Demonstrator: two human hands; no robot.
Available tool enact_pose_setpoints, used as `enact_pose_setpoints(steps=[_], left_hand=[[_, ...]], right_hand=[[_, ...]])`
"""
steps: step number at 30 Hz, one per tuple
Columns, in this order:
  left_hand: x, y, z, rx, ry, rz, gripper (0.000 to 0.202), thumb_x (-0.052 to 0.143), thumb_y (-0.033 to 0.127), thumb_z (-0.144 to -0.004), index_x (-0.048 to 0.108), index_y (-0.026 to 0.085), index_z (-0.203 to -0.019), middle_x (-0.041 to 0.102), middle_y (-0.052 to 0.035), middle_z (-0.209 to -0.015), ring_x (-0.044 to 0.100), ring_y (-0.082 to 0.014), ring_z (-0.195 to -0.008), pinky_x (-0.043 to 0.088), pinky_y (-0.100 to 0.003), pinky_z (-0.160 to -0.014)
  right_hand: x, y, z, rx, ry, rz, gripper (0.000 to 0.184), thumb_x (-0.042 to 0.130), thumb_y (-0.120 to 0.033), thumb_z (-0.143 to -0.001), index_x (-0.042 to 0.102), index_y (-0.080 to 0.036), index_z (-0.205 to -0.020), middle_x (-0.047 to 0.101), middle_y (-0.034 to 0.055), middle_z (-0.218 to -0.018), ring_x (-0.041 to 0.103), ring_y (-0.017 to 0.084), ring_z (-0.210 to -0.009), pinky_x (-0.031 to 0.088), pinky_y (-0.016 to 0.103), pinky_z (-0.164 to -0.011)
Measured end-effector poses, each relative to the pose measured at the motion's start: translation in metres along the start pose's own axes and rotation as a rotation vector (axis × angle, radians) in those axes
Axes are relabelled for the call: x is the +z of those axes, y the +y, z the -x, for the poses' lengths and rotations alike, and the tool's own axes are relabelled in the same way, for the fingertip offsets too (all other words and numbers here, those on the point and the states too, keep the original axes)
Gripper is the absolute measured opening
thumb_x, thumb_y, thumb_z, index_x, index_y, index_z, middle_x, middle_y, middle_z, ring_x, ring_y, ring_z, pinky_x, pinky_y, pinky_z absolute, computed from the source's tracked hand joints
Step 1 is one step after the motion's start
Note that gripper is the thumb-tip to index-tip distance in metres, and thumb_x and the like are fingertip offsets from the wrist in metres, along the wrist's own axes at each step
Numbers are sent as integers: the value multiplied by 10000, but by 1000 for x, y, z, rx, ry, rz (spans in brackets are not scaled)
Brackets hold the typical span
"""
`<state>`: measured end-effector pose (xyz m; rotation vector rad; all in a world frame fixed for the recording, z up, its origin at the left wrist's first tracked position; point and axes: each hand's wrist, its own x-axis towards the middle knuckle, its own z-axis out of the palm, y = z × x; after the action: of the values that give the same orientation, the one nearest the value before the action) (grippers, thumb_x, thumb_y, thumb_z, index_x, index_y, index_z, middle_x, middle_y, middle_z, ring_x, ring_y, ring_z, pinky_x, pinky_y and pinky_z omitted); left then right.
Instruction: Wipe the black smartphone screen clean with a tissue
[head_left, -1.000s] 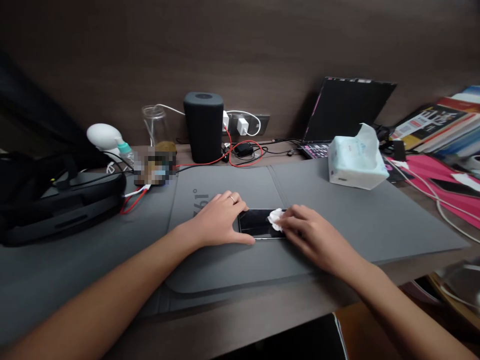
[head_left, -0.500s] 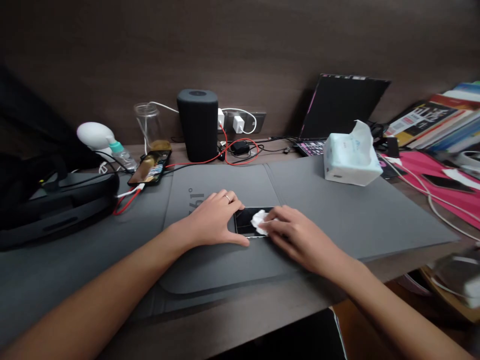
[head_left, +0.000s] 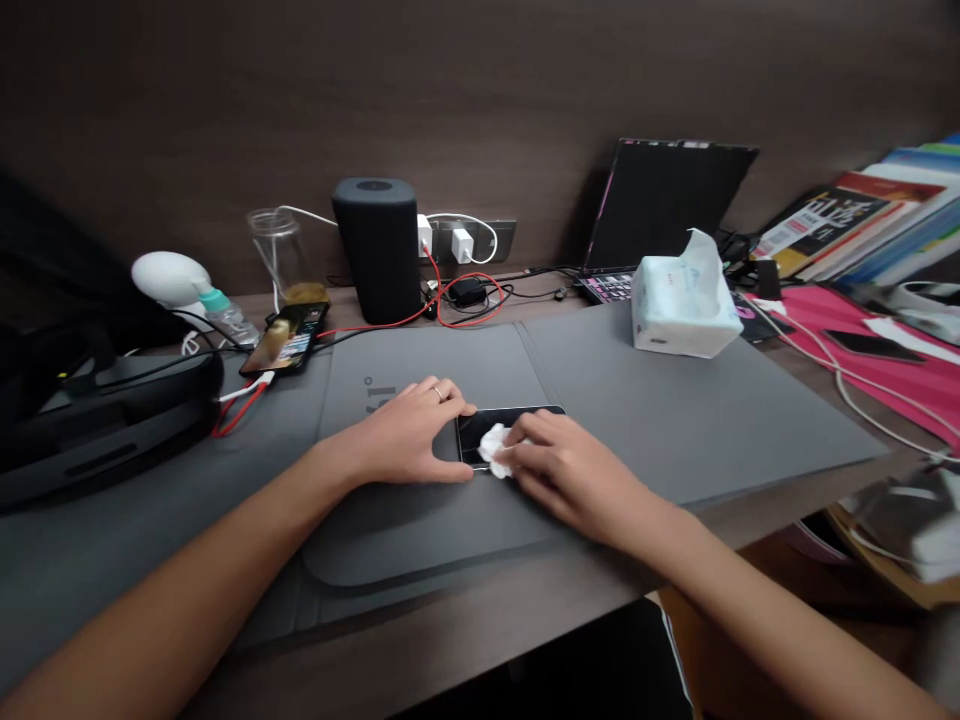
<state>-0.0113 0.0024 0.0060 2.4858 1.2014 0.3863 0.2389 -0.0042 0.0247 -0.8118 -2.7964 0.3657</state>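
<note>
A black smartphone lies flat on the grey desk mat, its dark screen facing up. My left hand grips its left end, with the thumb at the near long edge and the fingers at the far one. Pinched in the fingers of my right hand is a crumpled white tissue, pressed on the screen and reaching over the near edge. My right hand covers the right part of the phone.
A tissue pack sits right of centre, before a laptop. Behind the mat stand a dark speaker and a glass jar. Another phone with cables lies left, near a black headset. Books lean far right.
The tissue has slid left and towards me across the phone's screen, with my right hand. My left hand keeps its grip. The whole view has shifted slightly.
</note>
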Motion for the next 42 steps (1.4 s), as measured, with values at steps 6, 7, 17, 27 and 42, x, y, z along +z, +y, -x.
enact_pose_setpoints(steps=[6,7,17,27,42], left_hand=[[1,0,-1,-18,18,12,559,665,540,-773,575,230,-1230,571,-75,-1159,521,-281,-1086,433,-415,-941],[1,0,-1,-17,18,9,554,667,543,-771,578,230,-1220,571,-76,-1153,522,-282,-1080,435,-418,-939],[3,-2,1,8,-3,4,552,667,501,-793,555,226,-1258,571,-69,-1149,519,-275,-1089,437,-408,-955],[2,1,1,-14,-12,-15,525,654,512,-796,561,232,-1231,569,-68,-1142,515,-280,-1080,432,-418,-949],[5,2,-2,-54,3,-25,608,663,635,-790,568,215,-1219,575,-68,-1136,520,-275,-1072,428,-416,-944]], right_hand=[[-14,17,29,90,29,31,281,434,-218,-978,695,-187,-1075,635,129,-999,567,232,-883,465,396,-769],[-11,12,25,92,28,28,278,437,-209,-973,699,-177,-1061,632,131,-989,564,234,-883,463,394,-770],[6,-1,14,43,53,9,229,491,-200,-956,701,-179,-1044,627,106,-1047,540,219,-937,421,370,-820],[4,-3,13,100,61,27,217,478,-191,-942,691,-161,-970,605,111,-962,521,217,-874,405,359,-772],[-6,27,24,177,98,23,221,456,-182,-954,676,-165,-976,594,110,-969,526,216,-866,407,367,-784]])
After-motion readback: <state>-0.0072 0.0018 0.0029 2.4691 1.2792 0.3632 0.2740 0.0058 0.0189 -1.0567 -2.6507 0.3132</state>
